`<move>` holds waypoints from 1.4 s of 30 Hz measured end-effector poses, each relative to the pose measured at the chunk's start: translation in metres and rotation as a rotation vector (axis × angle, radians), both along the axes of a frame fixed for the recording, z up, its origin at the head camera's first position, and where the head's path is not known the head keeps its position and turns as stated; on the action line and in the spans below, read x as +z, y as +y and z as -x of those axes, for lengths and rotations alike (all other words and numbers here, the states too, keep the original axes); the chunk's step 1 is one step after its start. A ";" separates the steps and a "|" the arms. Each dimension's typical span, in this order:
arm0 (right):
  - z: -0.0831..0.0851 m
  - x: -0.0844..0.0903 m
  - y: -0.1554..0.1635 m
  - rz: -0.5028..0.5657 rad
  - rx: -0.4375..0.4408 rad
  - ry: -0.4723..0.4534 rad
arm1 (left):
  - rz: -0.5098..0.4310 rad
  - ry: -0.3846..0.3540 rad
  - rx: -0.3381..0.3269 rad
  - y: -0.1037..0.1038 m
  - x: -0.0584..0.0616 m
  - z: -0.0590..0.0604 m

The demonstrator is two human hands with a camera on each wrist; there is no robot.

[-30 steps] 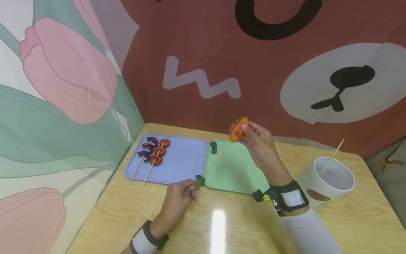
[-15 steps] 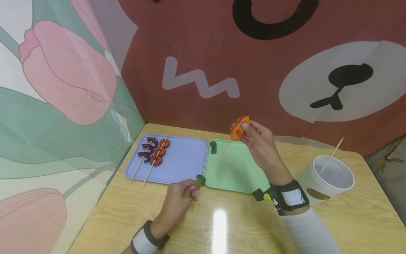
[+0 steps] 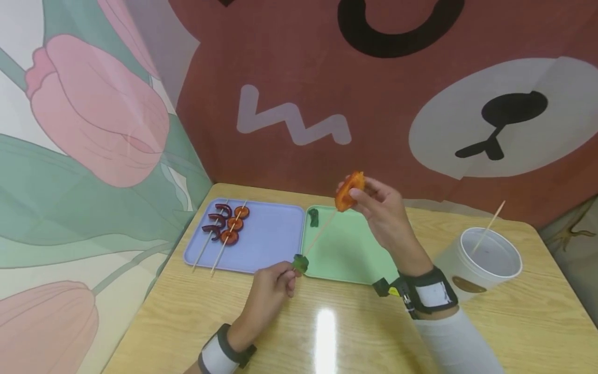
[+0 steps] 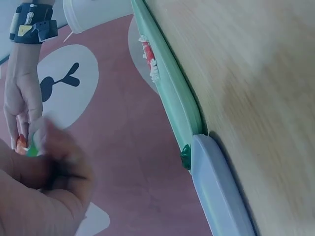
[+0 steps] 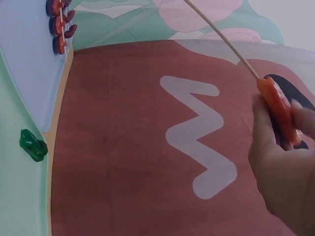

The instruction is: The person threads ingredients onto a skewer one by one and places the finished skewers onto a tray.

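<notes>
Since the earlier frame my left hand (image 3: 270, 290) is edging a little to the right along the counter (image 3: 327, 332), carrying the green piece (image 3: 299, 263) with it, while my right hand (image 3: 380, 215) is dipping slightly with the orange slice (image 3: 348, 190).

I am pinching the lower end of the wooden skewer (image 3: 321, 232) with my left fingers (image 3: 285, 274), curled tight just below the green piece already threaded on it. My right fingers are gripping the orange slice at the skewer's upper tip, above the green tray (image 3: 348, 254); from the right wrist view the stick is meeting the slice's edge, though I cannot tell whether the point is through yet.

As I am judging it, this skewer is only partly loaded: one green piece is on, and the orange slice is just going on and wants sliding down. Two finished skewers (image 3: 223, 228) with dark red pieces are lying on the purple tray (image 3: 271, 244). One more green piece (image 3: 314, 216) is sitting at the far left corner of the green tray, and a spare stick is leaning in the white cup (image 3: 486, 259), so more threading is probably waiting.
</notes>
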State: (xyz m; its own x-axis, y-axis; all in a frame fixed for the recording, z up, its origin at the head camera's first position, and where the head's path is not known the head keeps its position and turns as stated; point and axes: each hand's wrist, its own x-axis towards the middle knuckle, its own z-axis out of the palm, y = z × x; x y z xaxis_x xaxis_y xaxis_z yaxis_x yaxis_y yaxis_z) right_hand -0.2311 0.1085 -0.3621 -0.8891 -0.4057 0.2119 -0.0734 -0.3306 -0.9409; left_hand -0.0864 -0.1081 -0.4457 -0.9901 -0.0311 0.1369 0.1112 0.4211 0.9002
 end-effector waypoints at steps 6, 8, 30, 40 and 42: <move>-0.023 -0.014 -0.027 -0.136 0.142 -0.050 | -0.057 0.064 0.047 0.012 0.020 0.016; -0.027 -0.015 -0.032 -0.131 0.138 -0.064 | -0.068 0.072 0.066 0.016 0.026 0.019; 0.052 -0.075 -0.048 -0.588 0.052 0.026 | -0.098 0.030 0.163 -0.001 0.024 0.012; 0.082 -0.134 -0.076 -1.291 0.029 0.538 | -0.052 0.014 0.203 -0.019 0.021 0.000; 0.086 -0.138 -0.079 -1.279 0.042 0.591 | -0.050 0.014 0.214 -0.023 0.021 -0.001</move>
State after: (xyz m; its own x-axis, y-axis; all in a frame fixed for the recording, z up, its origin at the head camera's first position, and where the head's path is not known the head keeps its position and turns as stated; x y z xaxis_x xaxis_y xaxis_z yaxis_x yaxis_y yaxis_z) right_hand -0.3171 0.0295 -0.5006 -0.7824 -0.6226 0.0147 -0.5691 0.7052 -0.4229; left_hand -0.0852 -0.1315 -0.4246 -0.9583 -0.2474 0.1431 0.0363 0.3910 0.9197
